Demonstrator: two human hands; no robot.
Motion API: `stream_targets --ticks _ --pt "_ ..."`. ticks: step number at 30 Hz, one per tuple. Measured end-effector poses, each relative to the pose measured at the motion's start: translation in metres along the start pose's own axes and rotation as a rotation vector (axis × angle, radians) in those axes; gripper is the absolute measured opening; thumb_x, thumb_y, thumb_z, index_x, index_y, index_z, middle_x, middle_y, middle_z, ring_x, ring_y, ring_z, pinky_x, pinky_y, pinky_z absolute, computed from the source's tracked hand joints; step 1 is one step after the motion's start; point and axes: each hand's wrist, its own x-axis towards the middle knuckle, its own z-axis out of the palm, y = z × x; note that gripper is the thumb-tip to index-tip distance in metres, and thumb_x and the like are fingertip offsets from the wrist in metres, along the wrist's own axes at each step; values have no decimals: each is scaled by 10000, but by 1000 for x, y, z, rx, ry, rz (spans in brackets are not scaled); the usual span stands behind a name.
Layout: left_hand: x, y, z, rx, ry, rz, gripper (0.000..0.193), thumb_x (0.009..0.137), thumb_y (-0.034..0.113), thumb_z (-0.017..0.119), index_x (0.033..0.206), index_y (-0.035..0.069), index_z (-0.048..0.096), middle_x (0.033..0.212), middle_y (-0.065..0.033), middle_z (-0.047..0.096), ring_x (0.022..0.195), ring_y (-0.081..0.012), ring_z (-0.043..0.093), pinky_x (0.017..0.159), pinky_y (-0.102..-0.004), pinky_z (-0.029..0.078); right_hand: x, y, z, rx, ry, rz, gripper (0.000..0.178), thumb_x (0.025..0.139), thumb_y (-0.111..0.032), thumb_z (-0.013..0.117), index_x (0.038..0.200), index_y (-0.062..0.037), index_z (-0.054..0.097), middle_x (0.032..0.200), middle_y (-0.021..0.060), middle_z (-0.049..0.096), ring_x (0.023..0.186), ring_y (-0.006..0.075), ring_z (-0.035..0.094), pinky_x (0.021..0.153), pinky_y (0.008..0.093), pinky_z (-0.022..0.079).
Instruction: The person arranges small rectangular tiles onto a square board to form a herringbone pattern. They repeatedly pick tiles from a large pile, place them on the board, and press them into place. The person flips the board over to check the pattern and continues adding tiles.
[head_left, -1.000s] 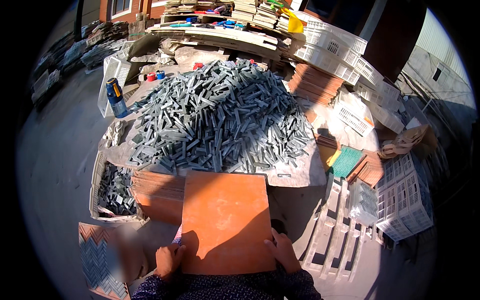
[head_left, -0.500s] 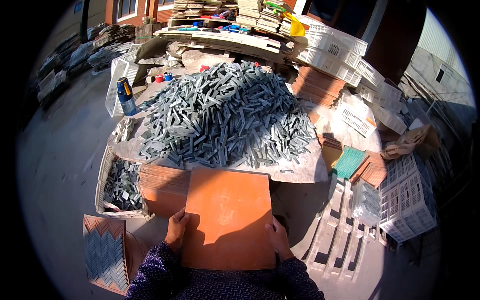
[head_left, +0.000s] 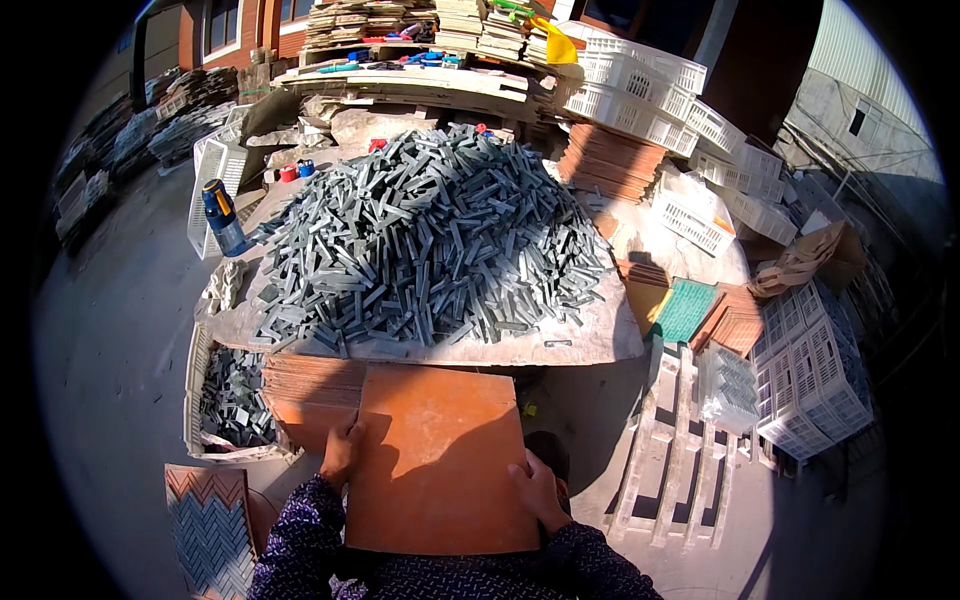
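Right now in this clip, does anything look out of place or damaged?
One gray strip lies alone near the front edge of the worktop, apart from the big heap: a small stray. The orange board between the left hand and right hand shows no obvious damage.

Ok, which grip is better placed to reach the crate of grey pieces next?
Left, probably: the left grip holds the left edge of the orange board, nearer the crate. The right grip is at the opposite edge, farther from it.
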Motion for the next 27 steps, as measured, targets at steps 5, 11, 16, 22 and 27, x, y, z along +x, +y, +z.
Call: stream_targets --ticks 5,11,16,22,27 --pt "-15 14 -12 160 -70 58 383 942 144 470 1260 -65 506 1082 -71 617 969 -119 539 852 -249 430 -22 -3 3 -79 32 -27 416 845 -169 580 1218 6 526 1020 153 654 967 183 622 833 300 467" --pt "-41 -9 -12 -211 50 86 399 954 177 496 1284 -46 497 1089 -38 607 951 -112 524 840 -251 425 -31 -43 5 123 25 -73 410 845 -141 588 1221 13 529 1020 93 651 948 120 591 826 269 463" --pt "-23 4 -12 -212 4 24 410 956 167 504 1314 -29 475 1058 -5 587 916 -70 501 814 -207 410 -6 -46 5 -3 55 -73 407 829 -96 594 1219 6 536 1004 91 662 933 100 586 820 265 469" --pt "-15 2 -12 -258 15 17 422 954 122 485 1324 -76 436 1070 -36 595 903 -77 520 818 -213 418 -3 -42 9 91 22 15 480 830 -117 603 1285 -8 500 1136 136 634 1046 142 583 886 290 455" --pt "-8 -3 -5 -207 115 81 408 931 90 500 1310 -57 461 1057 -65 619 904 -115 548 810 -244 439 -1 -27 11 -73 76 -16 474 840 -161 605 1266 14 494 1138 175 624 1072 199 593 892 328 460"
